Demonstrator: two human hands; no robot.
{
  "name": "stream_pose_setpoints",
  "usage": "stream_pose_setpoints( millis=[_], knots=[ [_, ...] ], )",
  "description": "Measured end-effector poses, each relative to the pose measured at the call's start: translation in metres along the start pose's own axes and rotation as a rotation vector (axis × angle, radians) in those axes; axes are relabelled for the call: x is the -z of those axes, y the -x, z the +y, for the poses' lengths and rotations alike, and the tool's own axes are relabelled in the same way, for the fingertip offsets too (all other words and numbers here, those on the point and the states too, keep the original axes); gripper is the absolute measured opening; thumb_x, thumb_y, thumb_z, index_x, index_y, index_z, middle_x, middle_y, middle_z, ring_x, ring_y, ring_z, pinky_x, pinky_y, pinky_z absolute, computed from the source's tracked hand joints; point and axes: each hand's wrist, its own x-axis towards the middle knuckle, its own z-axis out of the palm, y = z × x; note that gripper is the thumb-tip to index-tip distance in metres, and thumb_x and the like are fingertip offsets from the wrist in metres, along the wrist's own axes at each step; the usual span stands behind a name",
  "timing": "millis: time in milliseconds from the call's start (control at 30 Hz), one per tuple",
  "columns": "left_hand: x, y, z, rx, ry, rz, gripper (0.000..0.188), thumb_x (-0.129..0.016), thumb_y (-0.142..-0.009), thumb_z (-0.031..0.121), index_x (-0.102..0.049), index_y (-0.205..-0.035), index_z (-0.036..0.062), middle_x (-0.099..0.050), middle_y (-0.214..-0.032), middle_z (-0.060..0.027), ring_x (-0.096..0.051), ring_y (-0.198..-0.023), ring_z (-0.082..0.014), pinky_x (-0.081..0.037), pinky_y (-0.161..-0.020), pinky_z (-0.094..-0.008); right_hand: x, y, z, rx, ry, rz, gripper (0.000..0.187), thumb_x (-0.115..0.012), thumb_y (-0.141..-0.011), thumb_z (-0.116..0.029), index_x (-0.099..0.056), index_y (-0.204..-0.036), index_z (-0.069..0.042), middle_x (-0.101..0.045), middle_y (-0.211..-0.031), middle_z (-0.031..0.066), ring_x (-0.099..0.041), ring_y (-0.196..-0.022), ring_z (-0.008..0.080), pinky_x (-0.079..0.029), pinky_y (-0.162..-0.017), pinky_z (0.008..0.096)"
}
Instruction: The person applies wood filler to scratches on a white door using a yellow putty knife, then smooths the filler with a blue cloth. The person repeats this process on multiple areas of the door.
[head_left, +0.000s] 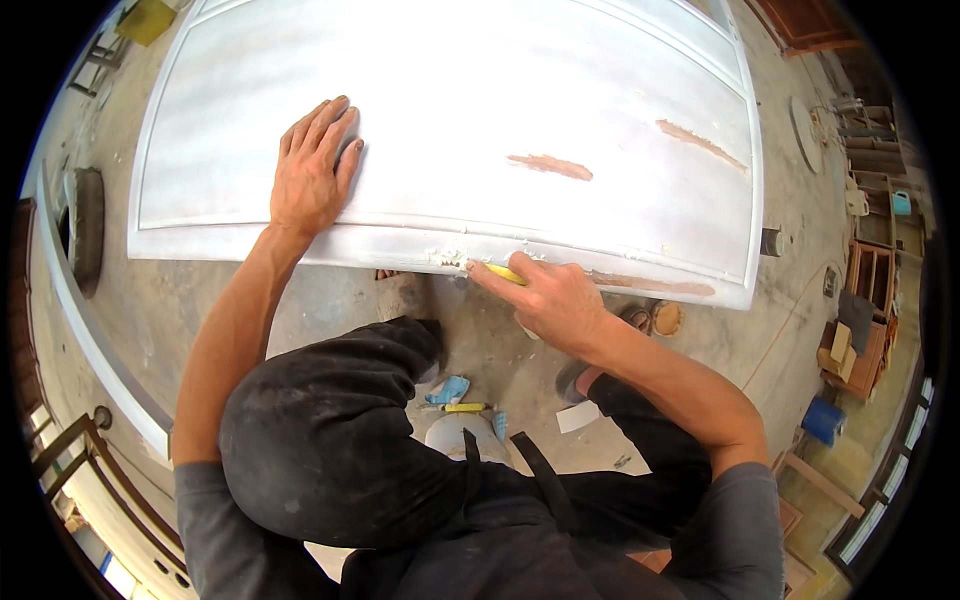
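Dusty concrete floor [330, 300] is seen all around a large white-primed door panel [450, 120], which lies flat and fills the upper half of the view. Two reddish-brown patches of filler [550, 166] are seen on its face, one near the middle and one further right, and a third streak runs along the near edge at the right.

The left hand [312, 170] is laid flat on the panel, palm down and fingers spread, just inside the raised moulding; nothing is gripped by it. The right hand [550, 300] is closed around a small yellow scraper [505, 273], whose tip is pressed against the near edge of the panel, where small crumbs of white filler are gathered. Only a short part of the scraper is visible beyond the fingers.

Dark trousers are seen on the bent knees below the hands, with a grey shirt at the lower corners. Between the legs, on the floor, a white tub [452, 436], a blue rag [448, 390] and a yellow-handled tool [462, 407] are grouped close together, and a scrap of white paper [577, 416] lies just to their right. A sandalled foot [636, 318] is seen under the panel's edge beside a small round tin [667, 318]. Wooden frames and boxes [865, 290] are stacked along the right wall, with a blue bucket [823, 420] near them.
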Motion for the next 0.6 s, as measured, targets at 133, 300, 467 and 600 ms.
stream_pose_setpoints(
  millis=[133, 300, 467, 600],
  knots=[
    [0.003, -0.002, 0.004, -0.006, 0.017, 0.007, 0.041, -0.059, -0.105, 0.02, -0.058, -0.145, 0.0104, -0.053, -0.156, -0.0061, -0.045, -0.147, -0.0282, -0.036, -0.121, -0.0441, 0.001, 0.004, 0.0, -0.003, 0.036, -0.011, 0.076, -0.068, -0.074, 0.001, -0.064, -0.144, -0.025, -0.052, -0.084, 0.0026, -0.058, -0.062, 0.0158, -0.045, -0.045, 0.0328],
    [0.001, 0.0, 0.001, 0.004, 0.0, -0.005, 0.041, -0.059, -0.105, 0.02, -0.058, -0.145, 0.0104, -0.053, -0.156, -0.006, -0.045, -0.147, -0.0281, -0.036, -0.121, -0.0441, 0.002, -0.002, -0.001, 0.002, 0.034, -0.016, 0.078, -0.069, -0.071, 0.002, -0.064, -0.144, -0.025, -0.053, -0.084, 0.0026, -0.059, -0.062, 0.0157, -0.046, -0.045, 0.0326],
    [0.001, 0.0, 0.007, -0.001, 0.027, -0.003, 0.041, -0.06, -0.105, 0.021, -0.058, -0.145, 0.0104, -0.053, -0.156, -0.0057, -0.045, -0.147, -0.028, -0.035, -0.122, -0.0439, -0.001, 0.002, -0.003, -0.013, 0.018, -0.04, 0.07, -0.069, -0.076, -0.003, -0.063, -0.143, -0.022, -0.056, -0.087, 0.005, -0.061, -0.06, 0.0189, -0.049, -0.048, 0.0338],
    [0.003, -0.001, 0.002, 0.013, 0.008, -0.006, 0.041, -0.06, -0.105, 0.021, -0.058, -0.145, 0.0105, -0.053, -0.156, -0.0056, -0.044, -0.147, -0.028, -0.035, -0.121, -0.044, -0.002, -0.01, -0.002, 0.017, -0.011, 0.009, 0.078, -0.069, -0.071, 0.003, -0.065, -0.144, -0.023, -0.053, -0.083, 0.0031, -0.056, -0.056, 0.0161, -0.045, -0.045, 0.0332]
  ],
)
